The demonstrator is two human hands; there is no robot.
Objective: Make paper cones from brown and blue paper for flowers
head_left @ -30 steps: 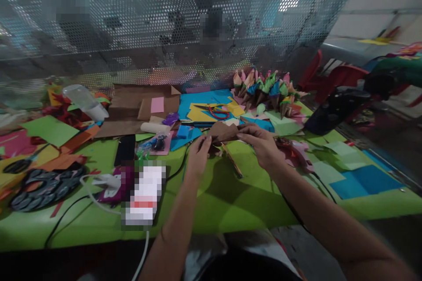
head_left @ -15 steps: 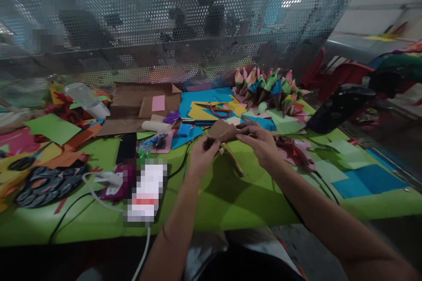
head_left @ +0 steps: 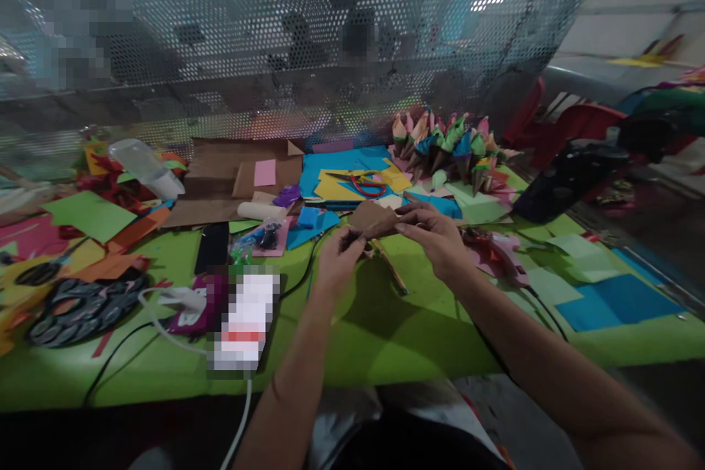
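Note:
A small piece of brown paper (head_left: 375, 219) is held up between both hands over the green table (head_left: 380, 338). My left hand (head_left: 337, 255) pinches its left lower edge, and my right hand (head_left: 432, 236) grips the right edge with thumb and fingers. One edge of the paper looks folded or curled. Below it lies a pencil (head_left: 392, 268), its upper end hidden behind the paper. Red-handled scissors (head_left: 368, 185) rest beyond on yellow paper (head_left: 338, 191). A pink glue gun (head_left: 507, 257) lies right of my right hand.
Paper ice-cream cones (head_left: 440, 147) cluster at the back right, near a dark bottle (head_left: 573, 180). On the left are a white phone (head_left: 245, 323) on a cable, a black phone (head_left: 212, 248) and brown paper sheets (head_left: 214, 180). A perforated metal screen (head_left: 231, 51) stands behind.
Hardly anything differs. Both hands keep hold of the brown paper in nearly the same place, with only a slight shift of the fingers.

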